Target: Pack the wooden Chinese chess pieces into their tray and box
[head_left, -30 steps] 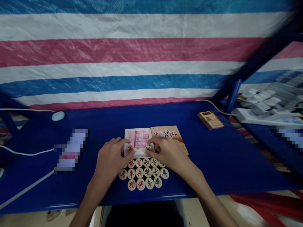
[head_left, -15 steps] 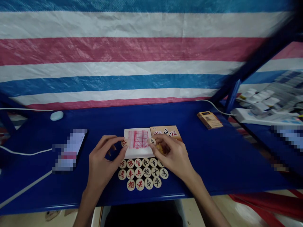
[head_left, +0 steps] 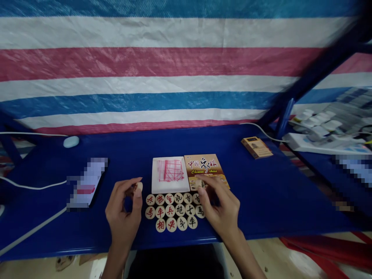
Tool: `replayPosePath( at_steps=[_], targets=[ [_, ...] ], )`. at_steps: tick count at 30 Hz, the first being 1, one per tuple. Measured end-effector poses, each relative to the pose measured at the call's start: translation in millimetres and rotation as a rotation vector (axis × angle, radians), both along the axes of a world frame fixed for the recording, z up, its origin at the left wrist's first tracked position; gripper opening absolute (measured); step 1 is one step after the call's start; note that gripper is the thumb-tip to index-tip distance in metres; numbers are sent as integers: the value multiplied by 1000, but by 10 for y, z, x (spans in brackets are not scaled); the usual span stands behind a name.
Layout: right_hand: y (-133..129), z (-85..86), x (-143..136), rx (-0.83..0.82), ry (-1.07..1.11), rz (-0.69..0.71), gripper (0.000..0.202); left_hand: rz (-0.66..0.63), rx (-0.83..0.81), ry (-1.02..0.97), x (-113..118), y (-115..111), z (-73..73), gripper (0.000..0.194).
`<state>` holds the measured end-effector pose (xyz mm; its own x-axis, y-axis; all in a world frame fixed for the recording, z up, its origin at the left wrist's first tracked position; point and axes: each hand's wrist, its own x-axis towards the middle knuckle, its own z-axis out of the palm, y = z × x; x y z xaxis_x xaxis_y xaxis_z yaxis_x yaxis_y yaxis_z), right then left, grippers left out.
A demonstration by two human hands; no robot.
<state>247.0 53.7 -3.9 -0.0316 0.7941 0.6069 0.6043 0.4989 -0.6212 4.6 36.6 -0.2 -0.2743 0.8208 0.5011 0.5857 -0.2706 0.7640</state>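
Between thumb and forefinger, my left hand [head_left: 124, 207] pinches a Chinese chess piece [head_left: 138, 188] with a red mark, left of the rows. My right hand [head_left: 222, 203] pinches another Chinese chess piece [head_left: 200, 183], its face partly hidden, over the lower part of the brown box lid [head_left: 203, 162] printed "Chinese chess". Below a white tray [head_left: 155, 186] with red lines inside, round pieces [head_left: 170, 211] stand in three rows, red characters on the left and black on the right. My right fingers hide part of the rows' right end.
A phone [head_left: 88, 182] with a cable lies on the left of the blue table [head_left: 261, 201], and a pale blue rounded case [head_left: 71, 142] lies behind it. A small carton [head_left: 257, 147] sits back right, near a power strip [head_left: 319, 143] with plugs. Striped sheeting [head_left: 174, 62] hangs behind.
Both hands have drawn back from the tray, each with its piece. The left moved left and nearer, the right moved right and nearer. The tray's inside now shows fully.
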Motion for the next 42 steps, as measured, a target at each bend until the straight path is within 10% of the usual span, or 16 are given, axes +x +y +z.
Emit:
replayPosePath(
  at_steps=[14, 42],
  targets=[
    [-11, -56, 11, 92, 8, 48, 45, -220, 123, 247, 80, -36, -30, 30],
    [45, 7, -59, -137, 25, 22, 44, -211, -110, 120, 57, -3, -32, 29]
  ],
)
